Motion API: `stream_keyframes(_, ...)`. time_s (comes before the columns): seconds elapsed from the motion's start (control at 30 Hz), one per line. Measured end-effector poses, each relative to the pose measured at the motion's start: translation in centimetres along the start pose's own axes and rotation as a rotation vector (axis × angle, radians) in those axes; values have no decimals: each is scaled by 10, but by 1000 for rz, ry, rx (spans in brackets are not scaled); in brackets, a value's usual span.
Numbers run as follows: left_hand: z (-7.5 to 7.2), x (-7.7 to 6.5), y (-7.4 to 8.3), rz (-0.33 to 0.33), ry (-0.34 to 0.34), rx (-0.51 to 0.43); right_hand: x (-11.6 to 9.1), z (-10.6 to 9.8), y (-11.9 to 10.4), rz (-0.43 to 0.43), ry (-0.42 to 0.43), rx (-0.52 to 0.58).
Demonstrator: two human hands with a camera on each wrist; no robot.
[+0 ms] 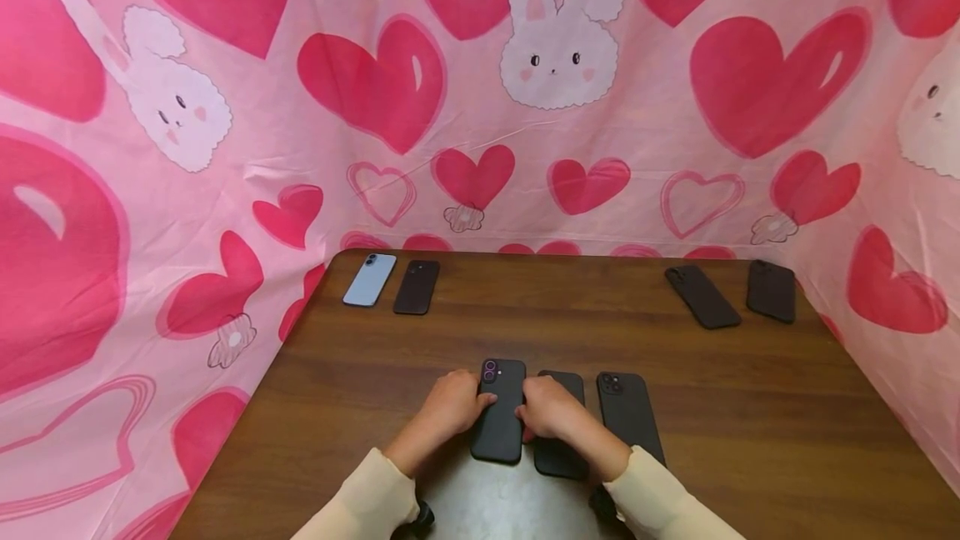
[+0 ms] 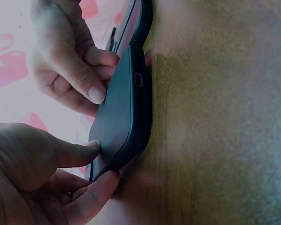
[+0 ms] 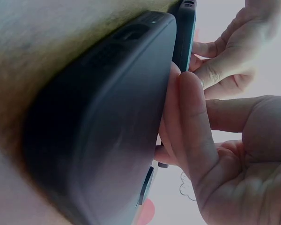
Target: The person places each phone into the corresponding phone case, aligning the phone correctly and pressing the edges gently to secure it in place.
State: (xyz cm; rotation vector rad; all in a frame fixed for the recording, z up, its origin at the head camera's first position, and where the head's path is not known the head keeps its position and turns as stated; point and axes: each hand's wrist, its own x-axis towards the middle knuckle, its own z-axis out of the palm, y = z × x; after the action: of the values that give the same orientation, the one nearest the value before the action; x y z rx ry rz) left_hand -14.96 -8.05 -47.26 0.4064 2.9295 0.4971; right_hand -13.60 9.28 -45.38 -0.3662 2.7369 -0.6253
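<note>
A phone in a matte black case (image 1: 502,432), purple showing around its camera lenses, lies back up near the front of the table. My left hand (image 1: 452,403) grips its left edge, thumb on the back and fingers along the side, as the left wrist view shows. From the opposite side my right hand (image 1: 553,408) pinches the right edge, thumb on the back. Under the right forearm, partly hidden, is a second black-cased phone (image 1: 561,458). It fills the foreground of the right wrist view. Farther right lies another black-cased phone (image 1: 632,411), camera end away from me.
At the back left lie a light blue phone (image 1: 369,280) and a dark phone (image 1: 416,287). Two black phone-shaped pieces, one tilted (image 1: 703,297) and one near the corner (image 1: 771,291), lie at the back right. A pink heart-print cloth (image 1: 645,215) surrounds the wooden table (image 1: 525,315).
</note>
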Motion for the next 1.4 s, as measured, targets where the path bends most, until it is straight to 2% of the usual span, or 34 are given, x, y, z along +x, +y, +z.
stream_keyframes(0.17, 1, 0, 1, 41, 34, 9, 0, -1, 0, -3, 7, -24)
stream_keyframes(0.43, 0, 3, 2, 42, 18, -12, -1, -1, 0, -19, -18, -36)
stream_keyframes(0.67, -7, 8, -2, 25, -22, -22, -8, -12, 4, -72, 8, 108)
stream_keyframes(0.77, -12, 11, -3, 5, -32, -34, -9, -21, 9, -64, 32, 174)
stream_keyframes(0.87, -18, 14, -5, -13, -36, -47, -10, -29, 17, -25, 67, 219)
stream_keyframes(1.1, -35, 22, -13, -8, -35, -53, -11, -50, 47, 21, 168, 138)
stream_keyframes(1.4, -48, 36, -28, -51, -26, -51, -14, -77, 83, 73, 184, 154)
